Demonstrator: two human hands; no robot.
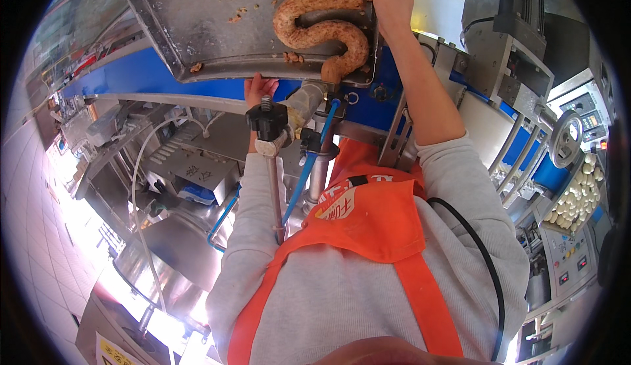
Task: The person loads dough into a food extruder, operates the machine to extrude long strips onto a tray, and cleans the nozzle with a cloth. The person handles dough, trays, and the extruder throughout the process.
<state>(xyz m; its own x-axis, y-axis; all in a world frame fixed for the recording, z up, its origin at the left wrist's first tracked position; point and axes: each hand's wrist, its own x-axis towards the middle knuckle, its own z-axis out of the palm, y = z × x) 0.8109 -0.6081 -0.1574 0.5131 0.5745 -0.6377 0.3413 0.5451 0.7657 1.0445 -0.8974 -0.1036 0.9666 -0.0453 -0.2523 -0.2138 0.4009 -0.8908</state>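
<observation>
A shallow metal tray [223,30] lies tilted across the top of the head view. On its right part rests a thick, brown, lumpy rope of filling [322,26], bent in an S, with small crumbs around it. The rope's near end meets the mouth of a metal nozzle pipe [305,99]. My right hand [392,0] is closed on the tray's right rim, thumb over the edge near the rope's far end. My left hand [261,88] is at the near rim with its fingers against the edge; the pipe's black clamp [266,122] partly hides it.
A blue belt [125,76] runs below the tray. Blue air hoses [309,161] and a metal post stand close before my chest. On the right are a machine with a handwheel [566,138] and a tray of pale round pieces [578,194]. A steel bowl [171,253] is lower left.
</observation>
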